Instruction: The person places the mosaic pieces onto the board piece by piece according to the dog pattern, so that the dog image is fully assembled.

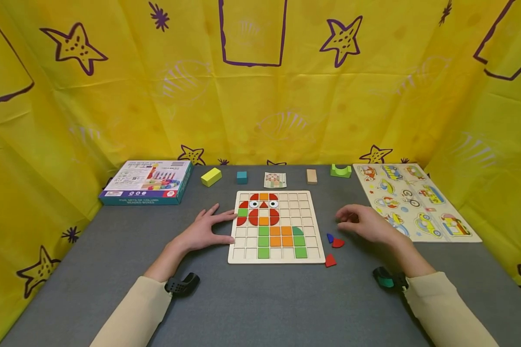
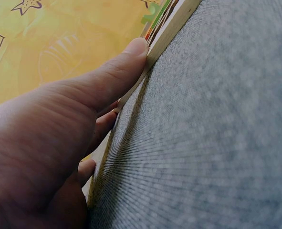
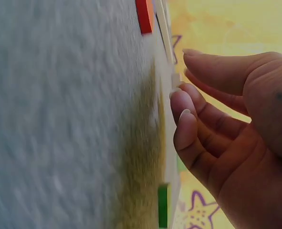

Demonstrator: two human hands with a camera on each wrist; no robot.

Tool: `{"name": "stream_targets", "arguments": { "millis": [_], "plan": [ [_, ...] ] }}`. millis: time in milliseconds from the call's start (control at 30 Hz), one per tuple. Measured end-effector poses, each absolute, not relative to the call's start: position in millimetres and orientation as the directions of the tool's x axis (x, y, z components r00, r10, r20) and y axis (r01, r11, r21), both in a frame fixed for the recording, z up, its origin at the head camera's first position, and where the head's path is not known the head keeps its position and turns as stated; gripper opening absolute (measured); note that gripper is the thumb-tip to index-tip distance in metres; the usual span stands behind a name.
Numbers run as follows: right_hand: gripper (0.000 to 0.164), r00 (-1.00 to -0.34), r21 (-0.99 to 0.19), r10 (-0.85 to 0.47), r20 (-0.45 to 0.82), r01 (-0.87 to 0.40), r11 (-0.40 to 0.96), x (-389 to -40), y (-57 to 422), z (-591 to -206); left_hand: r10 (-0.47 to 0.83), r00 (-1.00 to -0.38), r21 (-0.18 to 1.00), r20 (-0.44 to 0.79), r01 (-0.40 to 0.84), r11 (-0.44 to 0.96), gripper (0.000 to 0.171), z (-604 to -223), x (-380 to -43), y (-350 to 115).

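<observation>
A wooden grid board (image 1: pixel 247 253) lies on the table, with red, green, orange and eye-patterned tiles set in its squares. My left hand (image 1: pixel 201 231) rests at its left edge, thumb and fingers spread and touching the side. In the left wrist view, the thumb (image 2: pixel 124 64) lies along the board's edge. My right hand (image 1: pixel 364 222) hovers to the right of the board, its fingers loosely bent and nothing visible between them. Just left of and below it lie a blue tile (image 1: pixel 330 238) and a red tile (image 1: pixel 338 243). Close to the right hand, a green tile (image 3: pixel 164 205) shows in the right wrist view.
Another red tile (image 1: pixel 330 260) lies by the board's lower right corner. Behind the board are a yellow block (image 1: pixel 211 177), a blue cube (image 1: pixel 241 178), a picture card (image 1: pixel 275 180), a wooden block (image 1: pixel 311 177) and a green arch (image 1: pixel 340 171). A box (image 1: pixel 147 183) and a picture puzzle (image 1: pixel 410 207) flank them.
</observation>
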State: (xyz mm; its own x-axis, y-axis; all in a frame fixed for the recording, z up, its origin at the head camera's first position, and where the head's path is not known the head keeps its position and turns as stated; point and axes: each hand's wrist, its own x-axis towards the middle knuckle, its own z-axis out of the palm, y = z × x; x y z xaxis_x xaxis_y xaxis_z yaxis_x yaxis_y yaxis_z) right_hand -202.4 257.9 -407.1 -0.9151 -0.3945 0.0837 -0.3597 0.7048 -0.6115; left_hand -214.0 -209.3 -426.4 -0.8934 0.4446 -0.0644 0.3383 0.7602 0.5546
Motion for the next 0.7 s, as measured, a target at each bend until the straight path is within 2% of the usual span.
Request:
{"name": "stream_targets", "arguments": {
  "millis": [700],
  "plan": [
    [0.029, -0.958, -0.651, -0.283, 0.053, -0.248, 0.718, -208.2, 304.9, -402.8, 0.438, -0.896, 0.557, -0.069, 0.33, 0.762, 0.079, -423.8, -212.4, -208.4]
  ]
}}
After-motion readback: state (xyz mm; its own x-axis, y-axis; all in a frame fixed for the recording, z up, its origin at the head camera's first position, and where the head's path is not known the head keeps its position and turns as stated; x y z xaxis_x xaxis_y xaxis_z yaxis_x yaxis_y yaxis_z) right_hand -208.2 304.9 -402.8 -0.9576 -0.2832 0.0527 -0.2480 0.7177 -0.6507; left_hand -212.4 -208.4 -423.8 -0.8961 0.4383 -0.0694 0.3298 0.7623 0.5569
